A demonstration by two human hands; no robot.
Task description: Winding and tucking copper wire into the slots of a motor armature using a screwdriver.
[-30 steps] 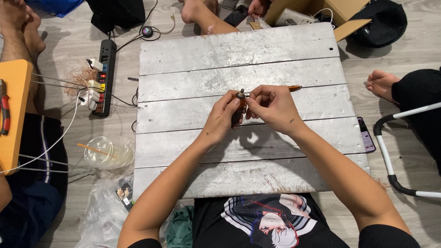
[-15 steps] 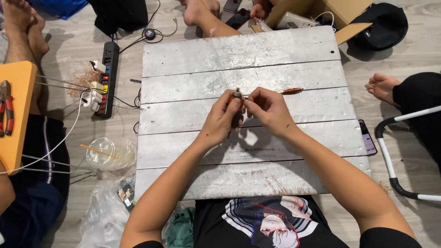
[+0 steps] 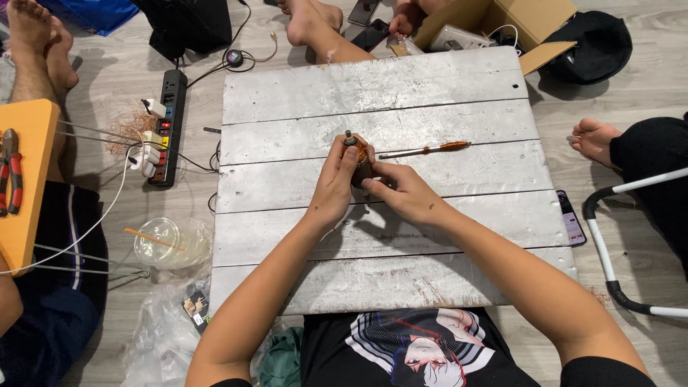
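Head view: motor rotor (image 3: 356,159) gripped between left hand (image 3: 334,188), right hand (image 3: 403,195).

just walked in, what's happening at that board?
A person sits on the floor at a whitewashed wooden board. Both hands, left hand and right hand, grip a small motor part with copper winding and a metal shaft, held just above the board. A thin orange-handled screwdriver lies beside it, untouched.

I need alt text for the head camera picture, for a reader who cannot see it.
Seen from above, the left hand and right hand together hold a small motor part over a grey wooden board on the floor. A thin screwdriver lies on the board nearby; a power strip lies to the left.
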